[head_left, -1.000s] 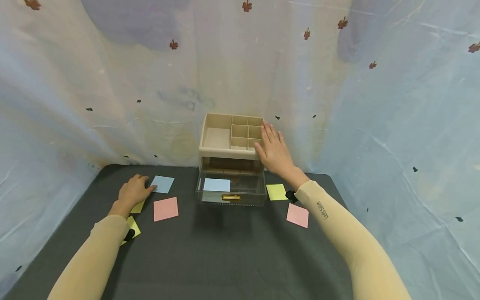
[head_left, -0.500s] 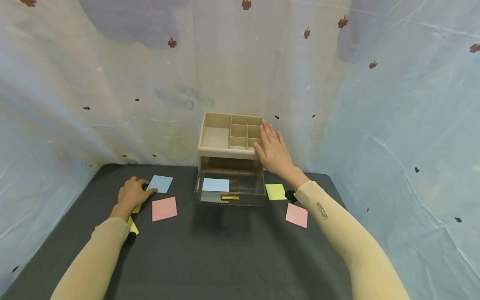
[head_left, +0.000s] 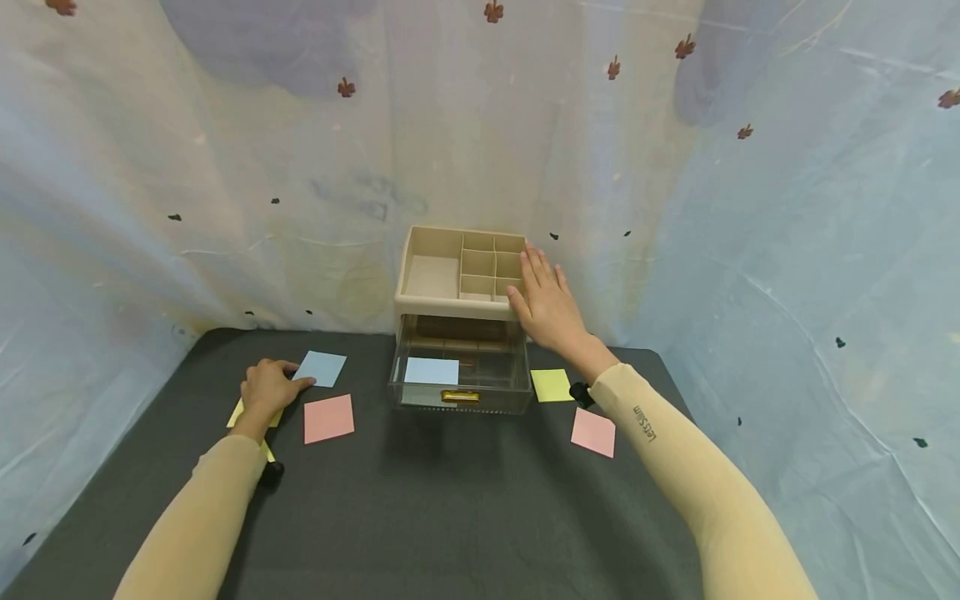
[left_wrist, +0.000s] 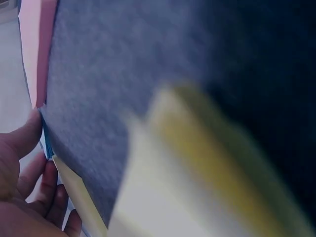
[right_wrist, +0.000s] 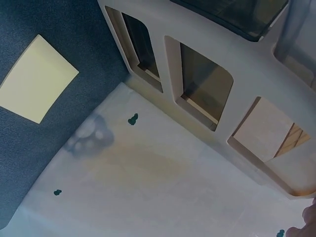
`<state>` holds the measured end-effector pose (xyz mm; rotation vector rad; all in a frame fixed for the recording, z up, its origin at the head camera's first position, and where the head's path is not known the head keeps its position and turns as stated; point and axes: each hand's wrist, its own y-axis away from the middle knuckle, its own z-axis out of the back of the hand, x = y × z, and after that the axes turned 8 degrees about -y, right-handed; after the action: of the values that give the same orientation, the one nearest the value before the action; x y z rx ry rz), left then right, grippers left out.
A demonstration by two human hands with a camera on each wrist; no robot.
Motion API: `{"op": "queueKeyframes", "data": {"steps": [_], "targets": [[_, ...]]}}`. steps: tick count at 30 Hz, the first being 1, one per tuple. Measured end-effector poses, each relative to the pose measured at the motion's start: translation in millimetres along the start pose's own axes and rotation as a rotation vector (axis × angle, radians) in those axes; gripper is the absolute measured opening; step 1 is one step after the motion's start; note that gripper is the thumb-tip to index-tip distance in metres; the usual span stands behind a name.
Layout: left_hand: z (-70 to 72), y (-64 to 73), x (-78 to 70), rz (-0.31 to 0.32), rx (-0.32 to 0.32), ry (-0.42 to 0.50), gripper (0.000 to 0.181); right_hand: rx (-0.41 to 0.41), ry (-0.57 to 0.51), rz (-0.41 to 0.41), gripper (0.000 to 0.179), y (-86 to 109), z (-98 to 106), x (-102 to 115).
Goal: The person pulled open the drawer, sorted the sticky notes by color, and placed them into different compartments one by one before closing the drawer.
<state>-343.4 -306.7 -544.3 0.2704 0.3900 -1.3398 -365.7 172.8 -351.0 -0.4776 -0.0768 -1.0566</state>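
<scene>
My left hand pinches the left end of a light blue sticky note pad on the dark table. In the left wrist view, thumb and fingertips are at opposite edges of this blue pad. Two yellow sticky note pads lie partly hidden under the left hand and wrist, one yellow pad showing beside the palm. My right hand rests with extended fingers on the right rim of a beige desk organizer. Its clear drawer is pulled out, with another blue pad inside.
A pink pad lies right of my left hand. Right of the organizer are a yellow pad and a pink pad. A patterned curtain hangs behind the table.
My left fingers have closed in on the blue pad's left end, and the left wrist has shifted slightly right, uncovering more of a yellow pad. The right hand has stayed in place.
</scene>
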Motion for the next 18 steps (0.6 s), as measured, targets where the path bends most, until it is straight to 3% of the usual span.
{"op": "queueKeyframes", "data": {"steps": [10, 18], "targets": [[-2.3, 4.6, -12.8, 0.074, -0.009, 0.078, 0.054, 0.016, 0.003, -0.014, 0.074, 1.9, 1, 0], [-7.9, 5.5, -14.9, 0.052, -0.074, 0.096, 0.05, 0.012, -0.011, 0.0, 0.074, 1.4, 2, 1]]}}
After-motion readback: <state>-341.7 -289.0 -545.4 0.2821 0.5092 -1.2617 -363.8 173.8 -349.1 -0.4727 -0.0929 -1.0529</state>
